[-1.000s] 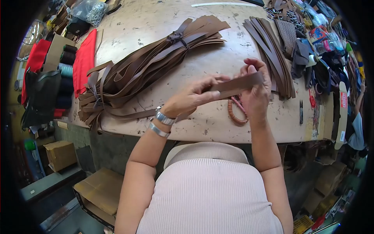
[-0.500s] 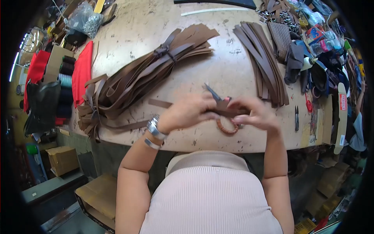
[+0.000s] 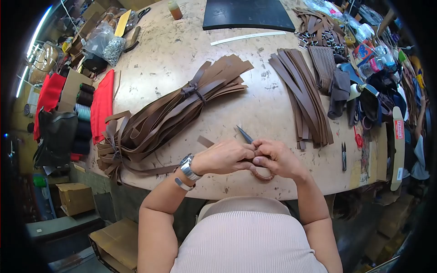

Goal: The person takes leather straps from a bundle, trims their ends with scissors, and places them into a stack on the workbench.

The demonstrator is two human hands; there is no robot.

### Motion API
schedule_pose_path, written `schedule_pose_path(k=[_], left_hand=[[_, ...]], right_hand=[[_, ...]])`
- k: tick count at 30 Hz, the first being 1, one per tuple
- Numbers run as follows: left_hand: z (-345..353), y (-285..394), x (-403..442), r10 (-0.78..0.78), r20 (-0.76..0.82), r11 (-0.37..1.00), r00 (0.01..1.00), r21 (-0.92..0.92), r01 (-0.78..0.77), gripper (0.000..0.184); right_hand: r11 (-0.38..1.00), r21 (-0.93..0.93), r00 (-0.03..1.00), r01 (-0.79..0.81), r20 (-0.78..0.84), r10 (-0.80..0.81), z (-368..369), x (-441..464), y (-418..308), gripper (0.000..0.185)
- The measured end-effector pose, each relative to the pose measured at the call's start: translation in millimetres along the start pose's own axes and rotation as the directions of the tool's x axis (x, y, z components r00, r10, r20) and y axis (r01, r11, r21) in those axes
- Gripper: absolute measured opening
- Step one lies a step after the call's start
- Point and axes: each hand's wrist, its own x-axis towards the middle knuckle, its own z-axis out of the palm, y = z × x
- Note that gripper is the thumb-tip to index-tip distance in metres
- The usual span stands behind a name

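Brown strip (image 3: 205, 141), flat, mostly hidden, is pinched by left hand (image 3: 224, 156) and right hand (image 3: 278, 158).

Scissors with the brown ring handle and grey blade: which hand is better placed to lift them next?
Probably the right hand: it lies nearer the ring handle of the scissors, while most of the left hand lies farther left. Any grip is hidden.
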Motion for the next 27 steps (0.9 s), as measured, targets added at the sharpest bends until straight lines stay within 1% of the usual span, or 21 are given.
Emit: schedule_pose_path(k=[1, 2, 4, 5, 7, 8, 11, 12, 14, 15, 16, 19, 20, 23, 24, 26, 27], left_hand=[[-4.0, -0.9, -4.6, -0.028, -0.009, 1.0, 1.0, -0.003, 0.028, 0.021], [-7.6, -2.7, -9.9, -0.055, -0.017, 0.998, 0.998, -0.007, 0.055, 0.02], [-18.4, -15.6, -24.5, -0.163, -0.075, 0.984, 0.984, 0.063, 0.168, 0.019], [-23.2, -21.8, -30.9, -0.216, -0.105, 0.97, 0.971, 0.093, 0.226, 0.018], [-28.5, -26.9, -39.3, -0.224, -0.152, 0.967, 0.963, 0.093, 0.239, 0.016], [-28.9, -25.0, -37.5, -0.217, -0.123, 0.965, 0.968, 0.125, 0.232, 0.016], [-22.6, -9.1, -20.6, -0.031, -0.132, 0.982, 0.991, 0.179, 0.055, 0.016], [-20.3, -5.6, -14.0, 0.032, -0.181, 0.988, 0.983, 0.156, -0.004, 0.016], [-25.4, -3.4, -10.2, 0.017, -0.199, 0.974, 0.98, 0.223, 0.028, 0.017], [-27.1, -2.5, -9.4, 0.01, -0.208, 0.966, 0.978, 0.256, 0.044, 0.017], [-31.4, -3.8, -11.7, 0.011, -0.218, 0.967, 0.976, 0.25, 0.045, 0.018], [-40.7, -5.6, -16.5, -0.084, -0.137, 0.979, 0.987, 0.17, 0.108, 0.02], [-39.1, -4.7, -14.4, -0.064, -0.119, 0.988, 0.991, 0.135, 0.08, 0.021], [-32.5, -1.5, -7.3, 0.016, -0.125, 0.995, 0.992, 0.103, -0.003, 0.02], [-33.3, -0.8, -8.2, -0.025, -0.152, 0.99, 0.988, 0.134, 0.046, 0.02], [-39.2, -1.2, -15.1, -0.106, -0.213, 0.97, 0.971, 0.194, 0.149, 0.02], [-41.4, -5.4, -19.6, -0.143, -0.23, 0.962, 0.963, 0.195, 0.189, 0.02]], right_hand=[[0.999, -0.033, 1.0, 0.015, -0.018, -0.016, 0.6, -0.8, -0.7, 0.01], [0.997, -0.063, 0.998, -0.039, -0.05, 0.036, 0.1, -3.0, -0.8, 0.009], [0.981, -0.118, 0.984, -0.151, -0.116, 0.138, -5.0, -8.8, 0.6, 0.008], [0.984, -0.111, 0.985, -0.138, -0.124, 0.124, -7.2, -11.1, 5.6, 0.009], [0.989, -0.088, 0.984, -0.121, -0.141, 0.108, -6.3, -13.5, 13.6, 0.01], [0.963, -0.211, 0.985, -0.17, -0.075, 0.158, -7.0, -14.5, 13.1, 0.014], [0.925, -0.367, 0.985, 0.097, -0.1, -0.143, 10.3, 3.1, -2.7, 0.018], [0.894, -0.42, 0.969, 0.158, -0.11, -0.223, 15.3, 9.9, -6.1, 0.017], [0.975, -0.206, 0.988, 0.084, -0.114, -0.109, 14.9, 15.3, -0.1, 0.012], [0.995, -0.095, 0.993, 0.041, -0.107, -0.051, 16.4, 14.5, 1.5, 0.009], [0.994, -0.095, 0.994, -0.058, -0.096, 0.049, 11.0, 11.4, -4.8, 0.008], [0.986, -0.113, 0.993, -0.12, -0.007, 0.12, -0.5, 5.7, -3.4, 0.009], [0.985, -0.169, 0.999, -0.044, -0.022, 0.041, 1.7, 5.7, -8.3, 0.009], [0.995, -0.085, 0.99, 0.054, -0.128, -0.064, 21.1, 15.3, -14.1, 0.01], [0.997, -0.053, 0.98, 0.063, -0.188, -0.072, 23.8, 16.6, -9.8, 0.009], [0.997, -0.077, 0.98, -0.028, -0.199, 0.013, 19.1, 13.9, -12.1, 0.008], [0.993, -0.09, 0.978, -0.073, -0.203, 0.054, 16.0, 11.8, -12.1, 0.008]])
